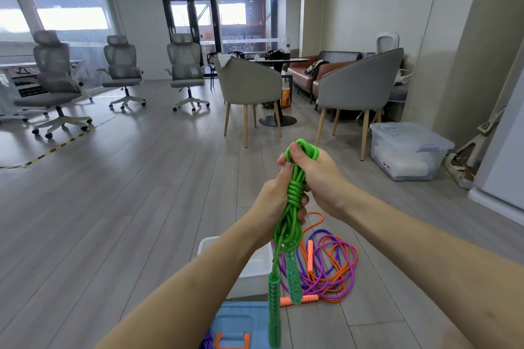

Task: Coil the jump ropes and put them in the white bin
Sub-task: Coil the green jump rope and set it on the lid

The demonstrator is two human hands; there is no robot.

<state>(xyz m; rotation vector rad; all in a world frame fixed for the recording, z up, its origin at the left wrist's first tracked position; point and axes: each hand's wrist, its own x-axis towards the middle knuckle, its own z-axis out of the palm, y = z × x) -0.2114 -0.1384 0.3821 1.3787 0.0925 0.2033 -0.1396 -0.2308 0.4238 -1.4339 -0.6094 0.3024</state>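
Both hands are raised at the centre of the frame and are closed around a bundled green braided jump rope (295, 193). The left hand (276, 201) is curled around the wrapped middle of the bundle, while the right hand (313, 170) is curled over its upper part, a short loop of cord standing out above the fingers. The bundle's long axis is held nearly vertical: the loop end points up, and two translucent green handles (274, 317) hang straight down toward the lower edge of the frame.

Below the hands, a white plastic bin (255, 266) is seen on the grey wood-plank floor (113, 221), partly hidden by the left forearm. Just to the right of the bin, an orange jump rope (310, 258) and a purple jump rope (340, 249) lie tangled together in loose loops on the floor. A blue plastic lid (241, 320) is visible at the bottom edge.

Farther off, grey office chairs (122, 71) stand at the upper left, and a clear lidded storage box (408, 150) rests at the right.
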